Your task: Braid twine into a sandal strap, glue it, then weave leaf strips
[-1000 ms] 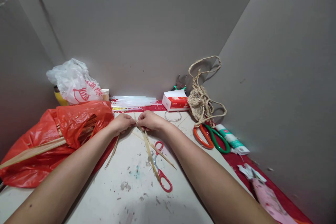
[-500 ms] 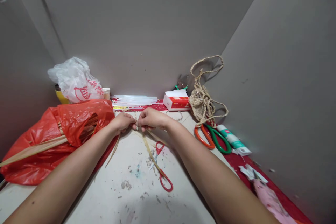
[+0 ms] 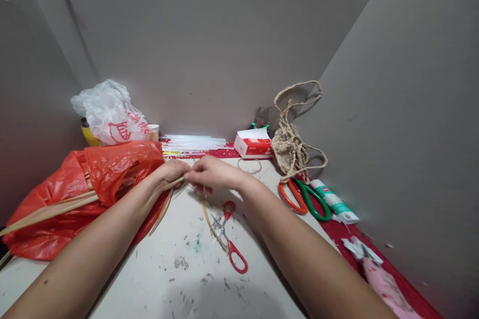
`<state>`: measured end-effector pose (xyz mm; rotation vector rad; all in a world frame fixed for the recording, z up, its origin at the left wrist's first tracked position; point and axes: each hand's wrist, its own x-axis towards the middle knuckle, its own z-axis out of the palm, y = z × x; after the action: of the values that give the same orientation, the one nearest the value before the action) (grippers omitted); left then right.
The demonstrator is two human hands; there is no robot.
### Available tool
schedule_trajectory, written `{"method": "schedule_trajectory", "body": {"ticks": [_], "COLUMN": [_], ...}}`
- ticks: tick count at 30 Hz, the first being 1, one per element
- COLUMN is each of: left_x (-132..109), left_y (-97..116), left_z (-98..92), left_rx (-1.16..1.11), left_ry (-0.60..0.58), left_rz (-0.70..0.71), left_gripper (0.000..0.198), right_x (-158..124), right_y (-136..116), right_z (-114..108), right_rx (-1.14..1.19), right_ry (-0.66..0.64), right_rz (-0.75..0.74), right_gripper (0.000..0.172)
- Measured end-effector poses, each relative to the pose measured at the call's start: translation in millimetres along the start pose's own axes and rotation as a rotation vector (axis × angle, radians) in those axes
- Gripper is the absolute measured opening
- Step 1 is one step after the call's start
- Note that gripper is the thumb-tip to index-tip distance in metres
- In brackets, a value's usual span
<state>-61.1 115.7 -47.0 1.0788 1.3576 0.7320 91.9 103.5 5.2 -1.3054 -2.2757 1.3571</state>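
My left hand is closed on pale straw strips near the back of the white table. Pinched on the same strips, my right hand sits just right of it, the two nearly touching. One strip end dangles below my left wrist, beside the red bag. A thin yellowish strip hangs from under my right hand and runs down to the red-handled scissors, which lie open on the table. Where exactly the fingertips meet the strips is partly hidden.
At the left, a red plastic bag holds straw strips, with a white bag behind. Clear sticks and a red-white box line the back. Right are braided rope, orange and green handles, and a white-green tube.
My right hand has moved left, closer to my left hand, carrying a strip across toward it. The strip over the scissors has shifted left off the lower handle. The view has shifted slightly.
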Motion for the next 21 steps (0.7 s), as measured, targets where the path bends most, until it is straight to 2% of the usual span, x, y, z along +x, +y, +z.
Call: {"method": "schedule_trajectory", "body": {"ticks": [2, 4, 7, 12, 16, 21], "left_x": [0, 1, 1, 0, 1, 2], "left_y": [1, 2, 3, 2, 2, 1], "left_z": [-1.8, -3.0, -3.0, -1.6, -2.9, -4.1], "left_rx": [-0.048, -0.089, -0.133, -0.168, -0.183, -0.150], "left_ry": [-0.031, -0.050, -0.072, -0.094, -0.086, -0.079], "left_rz": [-0.009, -0.016, -0.023, -0.027, -0.017, -0.012], "left_gripper": [0.014, 0.010, 0.008, 0.006, 0.007, 0.014], "right_x": [9, 18, 29, 37, 39, 37], "right_y": [12, 23, 33, 36, 40, 46], "right_z": [-9, -12, -4, 9, 5, -3], "right_rx": [0.103, 0.158, 0.278, 0.489, 0.561, 0.526], "right_ry": [0.164, 0.222, 0.166, 0.028, -0.001, -0.022], "right_rz": [0.070, 0.112, 0.135, 0.141, 0.168, 0.209], "right_gripper": [0.027, 0.027, 0.026, 0.030, 0.025, 0.025]}}
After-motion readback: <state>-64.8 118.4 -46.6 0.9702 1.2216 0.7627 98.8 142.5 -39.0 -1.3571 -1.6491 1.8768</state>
